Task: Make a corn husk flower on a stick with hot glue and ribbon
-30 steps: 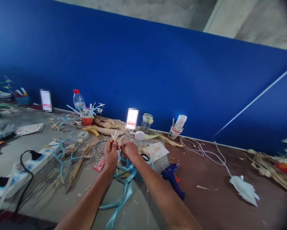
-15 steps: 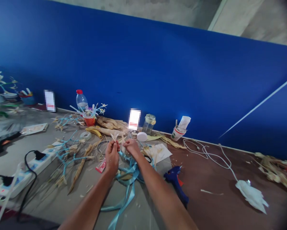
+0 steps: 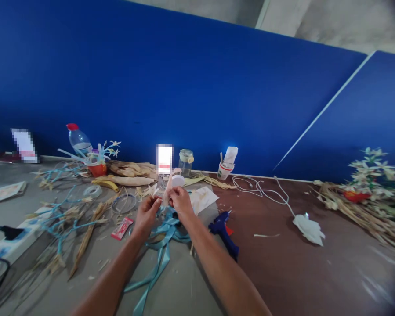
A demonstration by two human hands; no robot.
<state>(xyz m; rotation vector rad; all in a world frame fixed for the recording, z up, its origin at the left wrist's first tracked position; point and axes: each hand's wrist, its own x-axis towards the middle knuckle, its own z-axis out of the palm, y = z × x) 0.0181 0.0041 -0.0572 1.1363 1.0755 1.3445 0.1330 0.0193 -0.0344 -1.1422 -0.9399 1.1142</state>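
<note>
My left hand (image 3: pixel 145 215) and my right hand (image 3: pixel 180 201) are raised close together over the table, both with fingers pinched. Between them is a small pale straw piece (image 3: pixel 167 194), which my right fingers hold; my left fingertips close beside it. A light blue ribbon (image 3: pixel 157 254) trails on the table below the hands.
A blue glue gun (image 3: pixel 224 232) lies right of my forearm. Straw stalks and blue-wrapped twigs (image 3: pixel 68 217) cover the left side. A water bottle (image 3: pixel 78 139), a jar (image 3: pixel 186 161), a paper cup (image 3: pixel 224 170), white cable (image 3: pixel 266 193) and a straw flower bunch (image 3: pixel 365 197) line the blue wall.
The view has swung to the right, showing the flower bunch at right. My hands stay together; the right hand now lifts the straw piece higher.
</note>
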